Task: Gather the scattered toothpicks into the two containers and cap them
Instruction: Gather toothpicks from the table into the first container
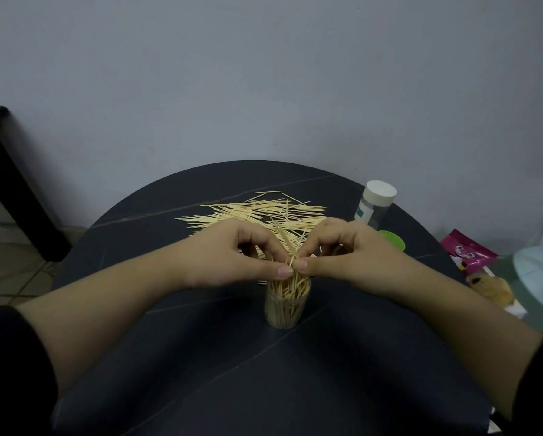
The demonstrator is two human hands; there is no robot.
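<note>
A clear open container (286, 306) stands upright mid-table, packed with toothpicks. Directly above its mouth my left hand (232, 256) and my right hand (345, 250) meet, thumbs and fingers pinched together on a small bundle of toothpicks (287, 243) that tilts up and away from me. Behind the hands a loose pile of toothpicks (257, 212) lies spread across the table. A second container (375, 204) with a white cap stands at the back right. A green cap (391, 240) lies beside it, partly hidden by my right hand.
The round dark table (264, 366) sits close to a grey wall. To the right, off the table, are a pink packet (470, 254), a small tan object (490, 289) and a pale round lid-like thing (540, 272). Dark furniture (9, 184) stands at left.
</note>
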